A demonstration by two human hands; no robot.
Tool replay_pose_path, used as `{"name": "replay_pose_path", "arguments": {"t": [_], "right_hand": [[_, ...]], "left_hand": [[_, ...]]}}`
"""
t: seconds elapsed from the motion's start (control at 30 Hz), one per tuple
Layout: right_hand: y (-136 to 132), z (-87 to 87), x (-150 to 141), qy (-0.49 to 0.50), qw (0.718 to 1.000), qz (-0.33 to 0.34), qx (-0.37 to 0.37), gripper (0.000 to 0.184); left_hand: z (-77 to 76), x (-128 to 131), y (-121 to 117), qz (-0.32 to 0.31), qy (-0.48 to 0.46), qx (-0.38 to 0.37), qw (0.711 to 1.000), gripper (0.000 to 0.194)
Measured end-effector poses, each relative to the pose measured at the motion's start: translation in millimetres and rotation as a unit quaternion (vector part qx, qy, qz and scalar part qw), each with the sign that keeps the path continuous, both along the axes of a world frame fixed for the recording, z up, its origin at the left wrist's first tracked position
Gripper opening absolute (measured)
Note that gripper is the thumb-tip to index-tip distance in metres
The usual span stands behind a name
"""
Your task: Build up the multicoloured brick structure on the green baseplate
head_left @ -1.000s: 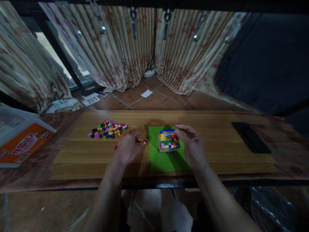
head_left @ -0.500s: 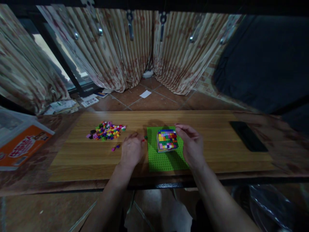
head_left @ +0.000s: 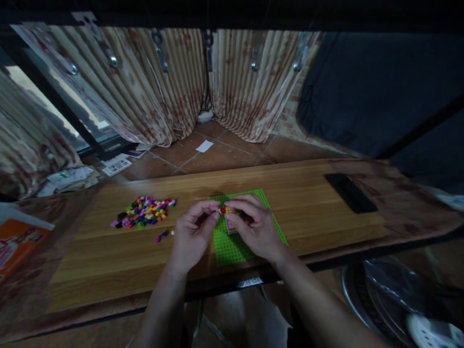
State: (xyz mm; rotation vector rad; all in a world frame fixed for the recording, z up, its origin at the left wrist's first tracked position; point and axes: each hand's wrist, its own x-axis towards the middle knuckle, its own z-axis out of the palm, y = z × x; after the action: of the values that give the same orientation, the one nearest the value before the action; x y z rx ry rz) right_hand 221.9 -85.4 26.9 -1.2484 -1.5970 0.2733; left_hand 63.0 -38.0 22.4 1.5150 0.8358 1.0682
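A green baseplate (head_left: 232, 244) lies on the wooden table (head_left: 311, 212). On it stands a multicoloured block of small bricks (head_left: 232, 225), mostly hidden behind my fingers. My left hand (head_left: 192, 234) and my right hand (head_left: 253, 227) meet just above the block, fingers pinched together round a small red brick (head_left: 223, 210). Which hand grips the brick I cannot tell for sure; both touch it. To the left lies a heap of loose coloured bricks (head_left: 143, 217).
A few stray bricks (head_left: 161, 236) lie between the heap and my left hand. A black phone (head_left: 350, 192) rests at the table's right end. An orange box (head_left: 16, 244) sits at far left. Curtains (head_left: 163, 92) and floor papers (head_left: 68, 176) lie beyond.
My left hand lifted from the table beside the plate and came to the block with a red brick. My right hand moved over the block to meet it. The camera swung right.
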Motion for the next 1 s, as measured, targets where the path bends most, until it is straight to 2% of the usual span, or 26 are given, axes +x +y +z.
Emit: {"name": "replay_pose_path", "arguments": {"t": [0.23,0.5,0.63,0.73,0.87,1.0], "right_hand": [[1.6,1.2,0.4,-0.003,1.000,0.004,-0.010,0.006],[1.1,2.7,3.6,0.052,0.997,0.032,-0.038,0.008],[0.7,3.0,6.2,0.068,0.995,0.057,-0.052,0.014],[0.3,2.8,8.2,0.116,0.989,0.070,-0.060,0.011],[-0.2,2.6,10.6,0.168,0.984,0.041,-0.043,0.004],[0.1,2.3,9.7,0.145,0.989,0.037,-0.013,0.008]], "left_hand": [[5.4,4.9,-5.2,-0.002,-0.026,0.022,0.999,0.018],[5.8,6.5,-2.2,-0.004,-0.084,-0.037,0.996,0.021],[2.3,8.4,-2.4,-0.016,-0.119,-0.085,0.989,0.020],[4.2,10.6,-2.4,-0.019,-0.157,-0.135,0.978,0.020],[12.2,13.3,-1.6,-0.018,-0.180,-0.231,0.956,0.021],[17.6,15.1,-3.4,-0.038,-0.165,-0.293,0.941,0.017]]}}
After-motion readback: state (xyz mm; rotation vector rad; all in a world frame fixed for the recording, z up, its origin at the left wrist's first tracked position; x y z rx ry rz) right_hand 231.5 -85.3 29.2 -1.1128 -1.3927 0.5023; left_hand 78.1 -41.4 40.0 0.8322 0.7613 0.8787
